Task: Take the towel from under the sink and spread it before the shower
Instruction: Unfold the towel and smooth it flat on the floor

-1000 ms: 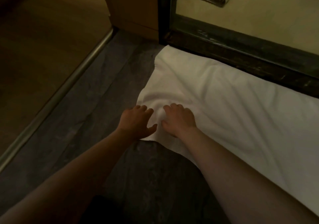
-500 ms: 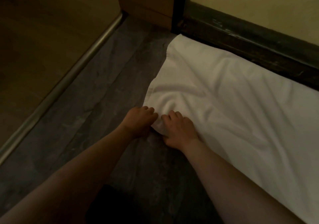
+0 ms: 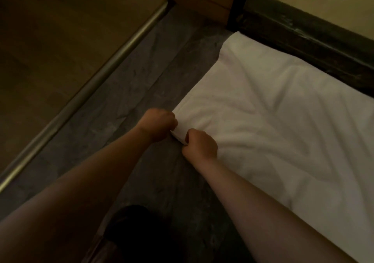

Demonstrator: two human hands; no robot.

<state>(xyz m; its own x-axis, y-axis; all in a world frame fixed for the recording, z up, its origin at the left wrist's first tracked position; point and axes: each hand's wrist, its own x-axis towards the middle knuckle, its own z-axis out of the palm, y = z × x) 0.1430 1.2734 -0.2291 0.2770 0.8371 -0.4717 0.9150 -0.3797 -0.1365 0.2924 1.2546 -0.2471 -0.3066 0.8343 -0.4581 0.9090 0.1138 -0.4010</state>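
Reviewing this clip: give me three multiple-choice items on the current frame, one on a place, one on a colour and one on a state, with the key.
1. Where does the towel lie?
A. On the dark floor along the shower threshold
B. Draped over a chair
C. Folded inside a drawer

2. What colour is the towel?
A. Blue
B. White
C. Red

3. What are the left hand and right hand doing?
A. Both lie flat on bare floor
B. One is raised, one idle
C. Both grip the towel's near corner

Key: 1 A, its far edge runs beside the threshold. 2 B, it shows white against the grey floor. 3 C, the fingers of both hands curl round the cloth's edge.
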